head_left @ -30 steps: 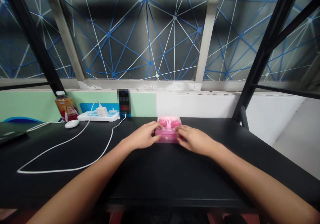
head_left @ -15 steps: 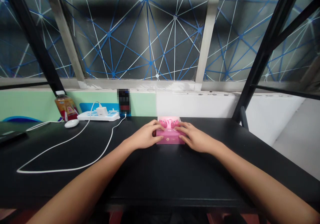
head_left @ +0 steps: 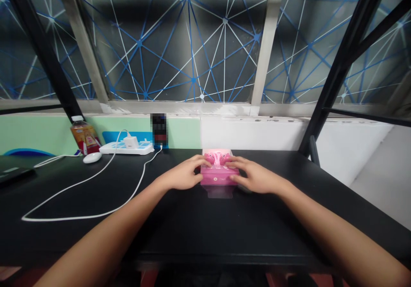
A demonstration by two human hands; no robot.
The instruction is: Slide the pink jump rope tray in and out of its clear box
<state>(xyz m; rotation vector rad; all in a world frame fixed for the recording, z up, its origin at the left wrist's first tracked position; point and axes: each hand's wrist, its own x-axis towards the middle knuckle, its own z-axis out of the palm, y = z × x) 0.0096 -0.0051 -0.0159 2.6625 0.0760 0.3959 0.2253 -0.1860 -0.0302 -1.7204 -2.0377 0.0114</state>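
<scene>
A small pink box point(head_left: 214, 176) stands on the black desk between my hands, its upper part showing a picture of, or a window onto, pink earbud-like shapes. My left hand point(head_left: 185, 173) grips the box's left side, fingers reaching over the top and thumb at the front left corner. On the right side, my right hand point(head_left: 257, 176) holds it the same way, fingertips on the top and thumb against the front. A see-through flap-like strip point(head_left: 220, 192) shows below the box's front edge; whether it is a plastic flap or a reflection is unclear.
Left on the black desk point(head_left: 205, 231) are a white power strip point(head_left: 138, 151) with a charger, a looping white cable point(head_left: 64, 219), a white mouse-like object point(head_left: 92, 158), a drink bottle point(head_left: 84, 137) and a dark device point(head_left: 16, 175). A blurred-out phone-like object point(head_left: 159, 129) leans at the wall.
The see-through strip has appeared below the box's front edge. My left thumb has slid outward from the front face towards the corner; the box has stayed in about the same place.
</scene>
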